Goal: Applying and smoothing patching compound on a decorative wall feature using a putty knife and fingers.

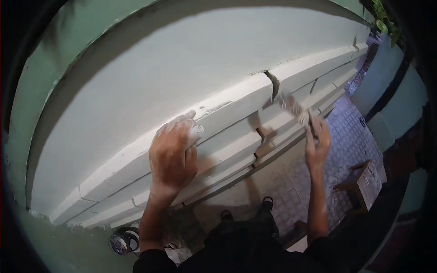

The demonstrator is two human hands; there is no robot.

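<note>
My left hand (172, 152) lies against the top edge of a long white moulded ledge (236, 98), its fingers stretched over the surface and dusted white. A white wrap or roll (195, 132) shows at its index finger; whether it is wound on or held, I cannot tell. In my right hand (318, 141) is a flat paintbrush (292, 108), gripped by the handle. Its bristles are pale and smeared by motion, close to a dark crack (272, 83) that splits the ledge.
Below me are a patterned tile floor (343, 123) and a small wooden stool (362, 184) on the right. A round can (119, 244) stands at lower left. A green wall border (73, 50) curves around the white panel (173, 54). Leaves (384, 20) hang at upper right.
</note>
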